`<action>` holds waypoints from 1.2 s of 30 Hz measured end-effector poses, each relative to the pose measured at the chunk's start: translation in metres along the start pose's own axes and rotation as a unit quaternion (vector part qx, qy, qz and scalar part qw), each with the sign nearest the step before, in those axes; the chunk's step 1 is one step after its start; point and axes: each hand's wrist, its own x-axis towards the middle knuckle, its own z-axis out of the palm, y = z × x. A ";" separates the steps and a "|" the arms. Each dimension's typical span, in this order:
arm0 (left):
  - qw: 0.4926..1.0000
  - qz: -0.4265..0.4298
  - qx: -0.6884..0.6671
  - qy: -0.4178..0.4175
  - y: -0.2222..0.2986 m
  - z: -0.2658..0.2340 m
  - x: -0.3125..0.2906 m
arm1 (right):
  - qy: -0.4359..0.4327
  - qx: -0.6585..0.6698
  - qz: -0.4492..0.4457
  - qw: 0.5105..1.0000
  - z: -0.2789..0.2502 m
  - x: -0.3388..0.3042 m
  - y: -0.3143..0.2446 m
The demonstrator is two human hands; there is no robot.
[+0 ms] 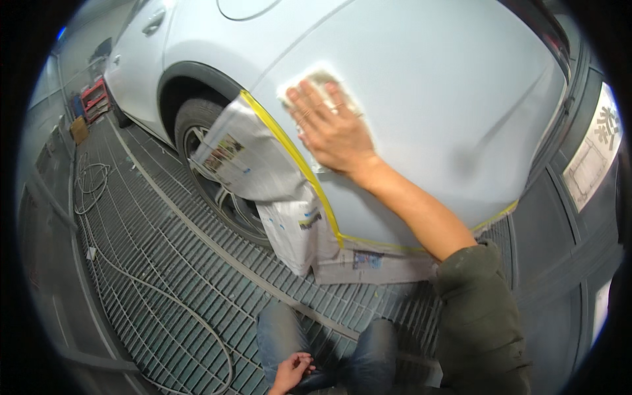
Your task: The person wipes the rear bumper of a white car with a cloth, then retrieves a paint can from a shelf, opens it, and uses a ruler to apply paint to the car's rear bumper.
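My right hand (332, 131) lies over a folded white cloth (322, 74), pressing it against the rear corner panel of a pale grey-white car (421, 85). Its fingers point up and to the left, and the cloth sticks out past the fingertips. Down by my knees, my left hand (293, 370) is loosely closed, with nothing visible in it. Yellow masking tape (283, 138) runs along the wheel-arch edge and the panel's bottom. It holds masking newspaper (253, 168) that partly covers the rear wheel (197, 125).
Slatted metal grating (171, 263) makes up the floor under me and beside the car. A pale hose (178, 299) curves over it on the left. Far off stand a red rack (95, 99) and a cardboard box (79, 130). Dark wall panels (546, 210) rise at right.
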 end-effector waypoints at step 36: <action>0.987 0.103 0.017 -0.123 0.140 0.172 0.014 | 0.210 0.779 0.591 0.020 -0.212 -0.336 -0.176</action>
